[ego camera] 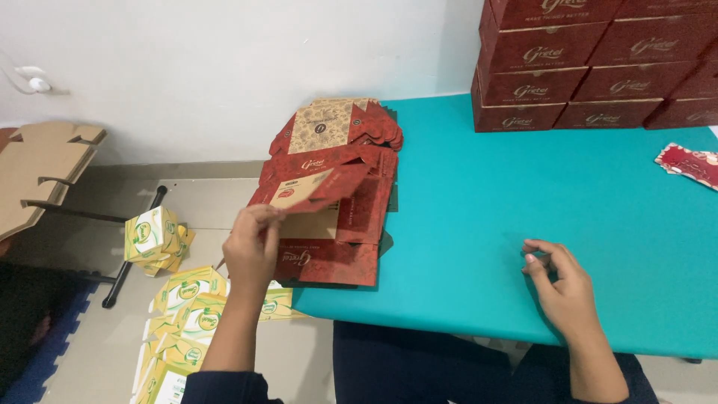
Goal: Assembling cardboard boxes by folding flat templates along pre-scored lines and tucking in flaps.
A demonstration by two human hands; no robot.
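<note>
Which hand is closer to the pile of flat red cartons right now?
Left. The left hand grips a flap on the pile of flat red cartons; the right hand rests well apart.

Flat red carton blanks [333, 194] w/ tan panels sit heaped at the teal worktop's left edge; the left hand [250, 251] pinches the top blank [314, 188], lifted at a slant. Stacked closed dark-red boxes [591, 63] fill the far right corner, approx. four rows high against the wall. One loose red patterned blank [689, 164] lies flat at the right edge. On the floor, left: yellow-green-white small cartons [183, 314], some folded up, some flat. Plain brown cardboard sheets [45, 168] further left.
</note>
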